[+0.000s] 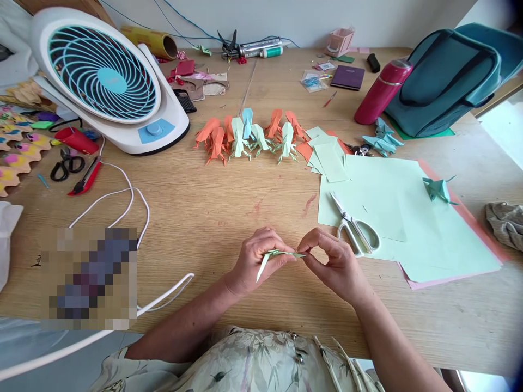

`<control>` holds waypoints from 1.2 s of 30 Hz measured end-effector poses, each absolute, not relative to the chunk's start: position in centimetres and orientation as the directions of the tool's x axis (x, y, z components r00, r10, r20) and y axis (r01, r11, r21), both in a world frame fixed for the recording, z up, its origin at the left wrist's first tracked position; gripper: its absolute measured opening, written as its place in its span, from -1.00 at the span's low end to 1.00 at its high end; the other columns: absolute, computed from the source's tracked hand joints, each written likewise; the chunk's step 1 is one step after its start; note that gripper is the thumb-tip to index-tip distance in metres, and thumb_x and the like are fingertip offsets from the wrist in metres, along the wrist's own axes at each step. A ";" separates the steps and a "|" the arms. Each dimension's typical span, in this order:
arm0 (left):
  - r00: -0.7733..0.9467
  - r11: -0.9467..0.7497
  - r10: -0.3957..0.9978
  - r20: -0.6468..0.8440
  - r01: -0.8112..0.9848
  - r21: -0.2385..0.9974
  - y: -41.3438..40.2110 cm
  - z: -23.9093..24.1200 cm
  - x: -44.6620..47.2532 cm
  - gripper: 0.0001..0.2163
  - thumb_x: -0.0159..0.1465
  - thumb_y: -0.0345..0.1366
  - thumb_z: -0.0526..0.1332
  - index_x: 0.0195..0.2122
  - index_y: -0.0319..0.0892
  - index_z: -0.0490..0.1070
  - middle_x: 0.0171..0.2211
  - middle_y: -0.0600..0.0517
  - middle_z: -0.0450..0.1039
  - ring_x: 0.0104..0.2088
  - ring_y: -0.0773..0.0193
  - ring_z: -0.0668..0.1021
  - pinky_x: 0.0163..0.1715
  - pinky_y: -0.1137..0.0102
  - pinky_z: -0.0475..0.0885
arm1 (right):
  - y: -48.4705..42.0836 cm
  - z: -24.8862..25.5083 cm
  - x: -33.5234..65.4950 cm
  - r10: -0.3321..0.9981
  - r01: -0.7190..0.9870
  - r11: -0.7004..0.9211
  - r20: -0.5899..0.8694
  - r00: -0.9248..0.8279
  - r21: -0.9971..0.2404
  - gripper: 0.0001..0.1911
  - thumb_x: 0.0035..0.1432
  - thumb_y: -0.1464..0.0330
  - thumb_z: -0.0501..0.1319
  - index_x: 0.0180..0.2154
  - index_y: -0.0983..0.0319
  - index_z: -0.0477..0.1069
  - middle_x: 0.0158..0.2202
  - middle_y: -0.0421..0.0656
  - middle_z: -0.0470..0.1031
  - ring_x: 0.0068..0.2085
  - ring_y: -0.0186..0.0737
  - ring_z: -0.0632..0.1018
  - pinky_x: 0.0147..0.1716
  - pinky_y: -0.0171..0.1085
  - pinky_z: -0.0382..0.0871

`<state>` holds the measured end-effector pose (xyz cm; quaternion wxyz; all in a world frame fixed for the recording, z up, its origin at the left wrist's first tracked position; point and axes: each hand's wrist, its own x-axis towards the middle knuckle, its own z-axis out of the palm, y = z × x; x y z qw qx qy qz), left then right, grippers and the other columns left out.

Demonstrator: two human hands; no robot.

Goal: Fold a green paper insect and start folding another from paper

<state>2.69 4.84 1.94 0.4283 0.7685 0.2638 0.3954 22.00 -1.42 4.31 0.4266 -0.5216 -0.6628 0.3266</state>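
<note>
A narrow, pale green folded paper piece [266,262] is held in front of my body, above the table's near edge. My left hand [261,253] grips it between thumb and fingers, and one pointed strip hangs down past the palm. With thumb and forefinger, my right hand [329,261] pinches the tip at the other end. White-handled scissors [355,226] lie on pale green paper sheets [376,190] right of my right hand. Beyond my hands stands a row of folded paper insects in orange, blue and pale green, among them a green one [238,137].
A white fan [163,122] stands back left, with black-handled scissors [67,163] and a red cutter [85,177] beside it. White cables [133,190] cross the left side. A pink bottle [382,92] and teal bag [445,81] are back right. Cut paper rectangles [330,162] overlap the sheets.
</note>
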 end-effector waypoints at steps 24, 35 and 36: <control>0.578 -0.332 0.775 0.257 0.025 0.943 4.8 2.0 2.5 -0.92 0.23 -0.29 0.37 -0.31 -0.18 0.57 -0.40 0.02 0.51 -0.37 0.33 0.52 -0.34 0.44 0.39 | -1.5 3.9 22.0 0.929 0.400 0.368 0.315 -0.195 -0.839 -0.80 0.25 0.55 0.15 -0.21 0.12 0.39 -0.30 -0.14 0.46 -0.27 -0.18 0.53 -0.29 -0.16 0.43; 0.568 -0.278 0.797 0.206 0.041 0.960 4.7 2.6 2.8 -0.87 0.22 -0.27 0.38 -0.41 -0.19 0.54 -0.46 0.05 0.47 -0.39 0.33 0.50 -0.36 0.44 0.36 | -1.5 3.5 21.8 0.935 0.404 0.353 0.305 -0.179 -0.844 -0.83 0.26 0.51 0.15 -0.22 0.12 0.39 -0.30 -0.13 0.46 -0.28 -0.17 0.51 -0.31 -0.16 0.43; 0.569 -0.275 0.797 0.204 0.042 0.961 4.7 2.5 2.8 -0.88 0.22 -0.27 0.38 -0.41 -0.19 0.53 -0.46 0.05 0.46 -0.39 0.33 0.49 -0.36 0.44 0.36 | -1.5 3.5 21.8 0.938 0.404 0.347 0.302 -0.171 -0.846 -0.84 0.26 0.51 0.15 -0.22 0.12 0.39 -0.30 -0.13 0.46 -0.28 -0.17 0.52 -0.31 -0.16 0.43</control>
